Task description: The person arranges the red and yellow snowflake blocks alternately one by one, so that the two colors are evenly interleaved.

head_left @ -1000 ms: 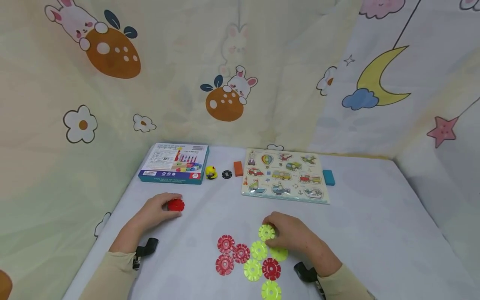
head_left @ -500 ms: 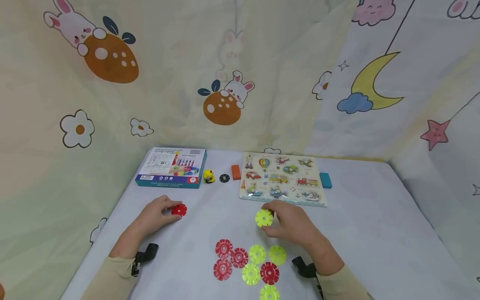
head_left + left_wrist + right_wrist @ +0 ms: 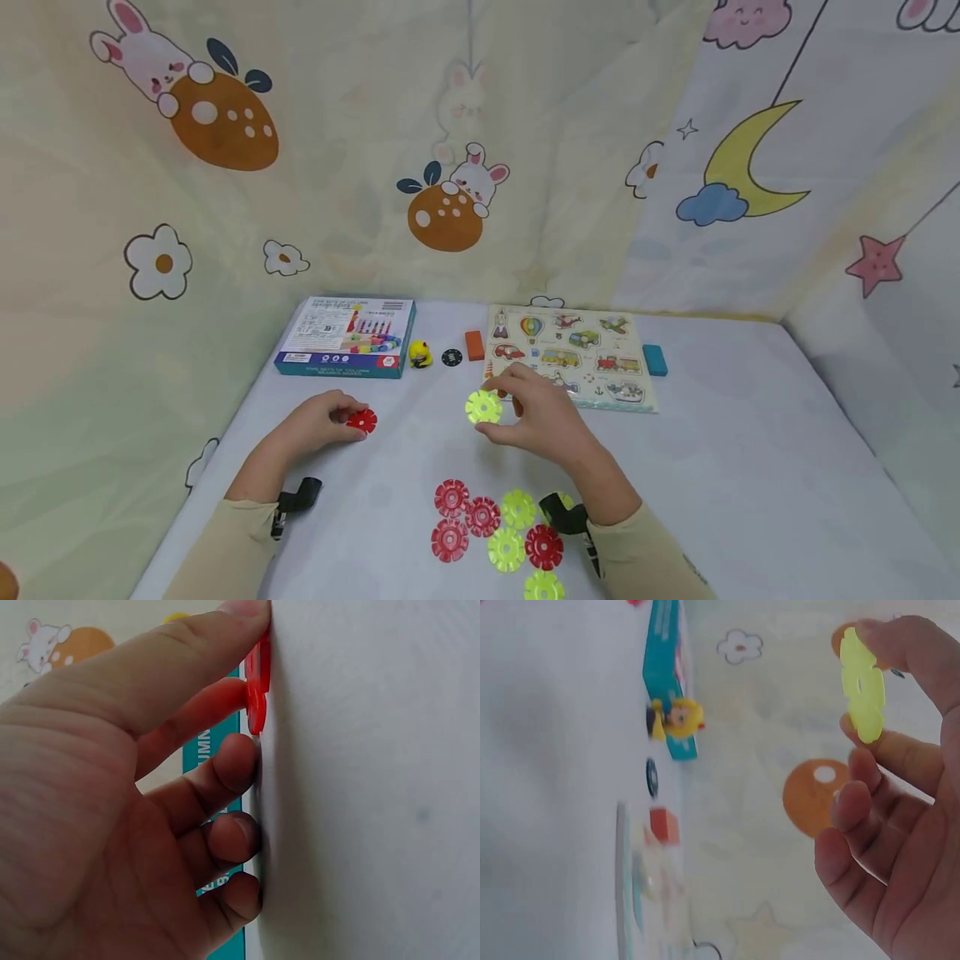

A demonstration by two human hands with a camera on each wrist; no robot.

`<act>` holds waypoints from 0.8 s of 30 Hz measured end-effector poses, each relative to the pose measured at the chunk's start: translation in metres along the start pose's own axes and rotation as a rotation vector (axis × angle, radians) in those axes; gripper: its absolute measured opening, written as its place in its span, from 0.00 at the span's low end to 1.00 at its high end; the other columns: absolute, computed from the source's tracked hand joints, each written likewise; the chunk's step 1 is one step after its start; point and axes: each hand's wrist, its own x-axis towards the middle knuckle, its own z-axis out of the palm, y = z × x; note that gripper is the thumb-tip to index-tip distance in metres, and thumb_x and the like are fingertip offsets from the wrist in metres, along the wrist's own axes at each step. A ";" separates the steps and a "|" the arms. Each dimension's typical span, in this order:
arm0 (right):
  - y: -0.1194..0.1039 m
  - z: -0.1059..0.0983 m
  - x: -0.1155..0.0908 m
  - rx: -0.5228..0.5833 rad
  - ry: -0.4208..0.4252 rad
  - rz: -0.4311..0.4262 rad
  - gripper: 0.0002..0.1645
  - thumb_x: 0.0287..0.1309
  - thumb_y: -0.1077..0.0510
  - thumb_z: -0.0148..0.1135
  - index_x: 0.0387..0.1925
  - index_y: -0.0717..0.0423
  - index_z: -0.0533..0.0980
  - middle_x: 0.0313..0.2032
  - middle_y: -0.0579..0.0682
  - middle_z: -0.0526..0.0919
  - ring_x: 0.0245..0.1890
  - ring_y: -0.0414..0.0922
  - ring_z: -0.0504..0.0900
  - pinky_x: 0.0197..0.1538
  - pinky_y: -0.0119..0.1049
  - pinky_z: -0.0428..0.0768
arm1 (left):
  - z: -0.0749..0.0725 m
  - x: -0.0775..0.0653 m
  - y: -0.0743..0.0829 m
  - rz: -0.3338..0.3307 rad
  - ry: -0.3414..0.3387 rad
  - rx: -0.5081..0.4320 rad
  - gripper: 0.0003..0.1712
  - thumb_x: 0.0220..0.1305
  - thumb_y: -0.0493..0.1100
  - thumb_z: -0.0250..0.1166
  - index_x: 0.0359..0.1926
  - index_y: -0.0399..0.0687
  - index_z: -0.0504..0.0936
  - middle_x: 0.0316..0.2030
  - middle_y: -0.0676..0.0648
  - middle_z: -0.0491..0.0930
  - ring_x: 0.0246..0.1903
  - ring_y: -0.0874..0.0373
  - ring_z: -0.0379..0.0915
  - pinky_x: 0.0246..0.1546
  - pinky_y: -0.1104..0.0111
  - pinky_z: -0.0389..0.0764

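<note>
Between thumb and index finger, my left hand [image 3: 316, 425] pinches a red notched plastic disc [image 3: 363, 421], low over the white table at the left. The left wrist view shows that red disc [image 3: 257, 690] edge-on near the surface, its top covered by the thumb. My right hand [image 3: 534, 411] pinches a yellow-green notched disc [image 3: 483, 407] by its edge, raised above the table. In the right wrist view the yellow-green disc [image 3: 863, 686] is upright, the other fingers loosely curled below it. Nearer the front lie several flat discs, red ones [image 3: 450, 540] and yellow-green ones [image 3: 506, 547].
At the back left lies a flat box [image 3: 345, 337]. Beside it are a yellow figurine [image 3: 420, 355], a black round chip [image 3: 452, 357] and an orange block [image 3: 474, 345]. A picture puzzle board [image 3: 615, 358] lies behind my right hand, with a blue block [image 3: 655, 360] at its right.
My right hand has lifted the yellow-green disc from the group and carried it away and leftward, toward the left hand. The left hand's red disc has shifted slightly right.
</note>
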 end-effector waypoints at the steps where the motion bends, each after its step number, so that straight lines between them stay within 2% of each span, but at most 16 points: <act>1: -0.003 0.004 0.003 0.015 0.002 0.003 0.25 0.42 0.38 0.72 0.44 0.39 0.79 0.34 0.34 0.70 0.25 0.36 0.68 0.24 0.29 0.69 | 0.001 0.000 -0.001 0.001 0.000 0.003 0.34 0.41 0.57 0.76 0.53 0.55 0.81 0.41 0.51 0.74 0.45 0.52 0.67 0.38 0.63 0.77; 5: -0.015 0.020 0.018 0.039 -0.011 0.049 0.26 0.43 0.38 0.71 0.46 0.40 0.79 0.35 0.36 0.71 0.27 0.37 0.69 0.24 0.29 0.70 | 0.003 0.001 -0.003 0.021 0.003 0.005 0.34 0.41 0.58 0.76 0.53 0.57 0.81 0.41 0.52 0.74 0.44 0.53 0.68 0.39 0.63 0.77; 10: -0.026 0.043 0.039 -0.022 -0.069 0.098 0.29 0.45 0.36 0.68 0.49 0.41 0.78 0.37 0.38 0.72 0.31 0.38 0.71 0.27 0.29 0.71 | 0.003 0.002 -0.004 0.028 0.013 -0.004 0.34 0.41 0.57 0.77 0.53 0.57 0.81 0.42 0.51 0.74 0.45 0.52 0.68 0.39 0.62 0.77; 15: -0.032 0.077 0.060 -0.096 -0.158 0.113 0.33 0.46 0.33 0.65 0.52 0.42 0.78 0.43 0.41 0.74 0.37 0.37 0.72 0.31 0.28 0.72 | 0.002 0.002 -0.005 0.007 0.021 -0.002 0.33 0.41 0.56 0.77 0.52 0.59 0.81 0.42 0.51 0.74 0.44 0.53 0.67 0.40 0.62 0.77; 18: -0.033 0.099 0.070 -0.135 -0.214 0.142 0.34 0.47 0.33 0.65 0.54 0.42 0.78 0.45 0.43 0.73 0.37 0.37 0.71 0.32 0.28 0.72 | 0.001 0.001 -0.005 0.012 0.014 -0.004 0.33 0.42 0.55 0.76 0.53 0.58 0.81 0.42 0.50 0.74 0.44 0.52 0.67 0.41 0.62 0.76; 24: -0.035 0.132 0.080 -0.206 -0.342 0.195 0.34 0.47 0.34 0.66 0.54 0.43 0.78 0.42 0.45 0.72 0.33 0.38 0.70 0.32 0.30 0.71 | 0.001 -0.001 -0.001 0.000 0.001 -0.013 0.32 0.44 0.52 0.76 0.54 0.59 0.80 0.42 0.50 0.74 0.45 0.53 0.67 0.42 0.61 0.76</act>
